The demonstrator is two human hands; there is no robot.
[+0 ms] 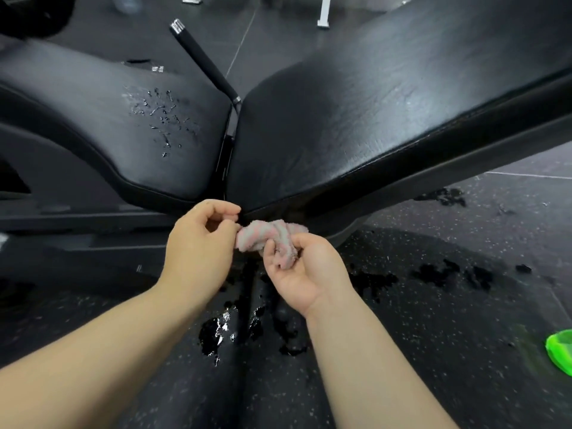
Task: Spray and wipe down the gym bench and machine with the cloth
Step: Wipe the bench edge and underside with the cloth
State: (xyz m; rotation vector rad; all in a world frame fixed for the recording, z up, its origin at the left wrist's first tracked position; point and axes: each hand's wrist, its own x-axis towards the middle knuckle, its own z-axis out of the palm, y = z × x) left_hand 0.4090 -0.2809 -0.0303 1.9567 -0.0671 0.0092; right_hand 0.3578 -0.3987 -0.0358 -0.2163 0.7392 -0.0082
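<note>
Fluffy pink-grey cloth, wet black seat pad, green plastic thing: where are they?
fluffy pink-grey cloth (258, 238), head view, twisted middle.
wet black seat pad (161, 119), head view, droplet patch.
green plastic thing (554, 351), head view, rim.

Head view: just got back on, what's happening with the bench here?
A person holds the cloth in both hands just below the near edge of the right pad. The right hand grips its bunched end and the left hand pinches the other. Spray droplets sit unwiped on the left pad; the right pad shows none. Wet patches lie on the floor.
</note>
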